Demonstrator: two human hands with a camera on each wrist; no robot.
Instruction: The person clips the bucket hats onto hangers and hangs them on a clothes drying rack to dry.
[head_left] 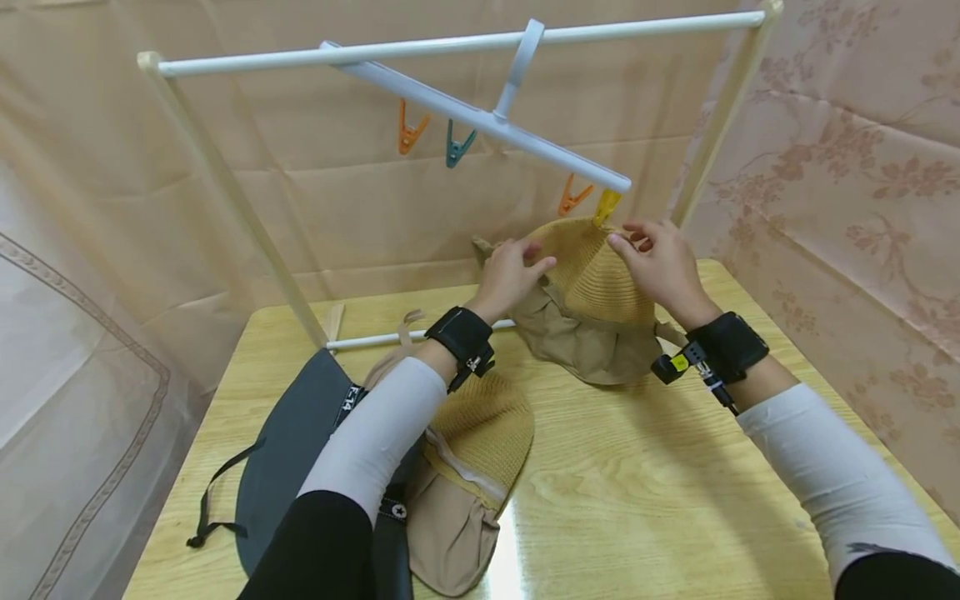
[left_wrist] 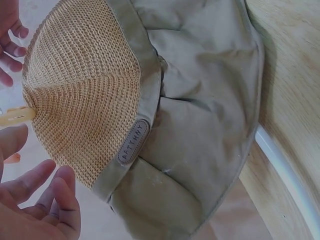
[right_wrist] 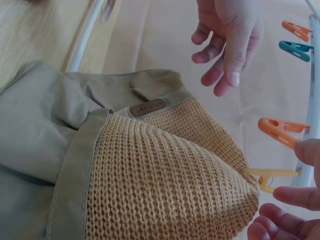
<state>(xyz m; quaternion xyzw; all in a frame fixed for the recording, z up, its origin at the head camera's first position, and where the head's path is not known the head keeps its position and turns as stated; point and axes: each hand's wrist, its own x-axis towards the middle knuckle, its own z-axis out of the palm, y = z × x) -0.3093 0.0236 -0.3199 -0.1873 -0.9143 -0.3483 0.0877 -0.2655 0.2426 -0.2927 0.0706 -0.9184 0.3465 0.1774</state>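
A sun hat (head_left: 592, 283) with a tan woven crown and khaki fabric brim hangs by its crown top from a yellow clip (head_left: 606, 205). That clip is at the lower right end of a white hanger (head_left: 450, 104), which tilts down to the right. My left hand (head_left: 508, 279) is beside the crown's left side, fingers loosely bent and holding nothing. On the other side, my right hand (head_left: 662, 262) is close to the yellow clip, thumb and fingers apart. The right wrist view shows the clip (right_wrist: 270, 172) biting the crown's tip. A brown label (left_wrist: 134, 142) is on the hat's band.
The hanger hooks over a white rail (head_left: 285, 58) on a stand. Two orange clips (head_left: 408, 133) and a teal clip (head_left: 457, 146) hang from it. On the table (head_left: 622, 500) lie a second woven hat (head_left: 487, 425) and a dark grey visor-like piece (head_left: 288, 450) with black cords.
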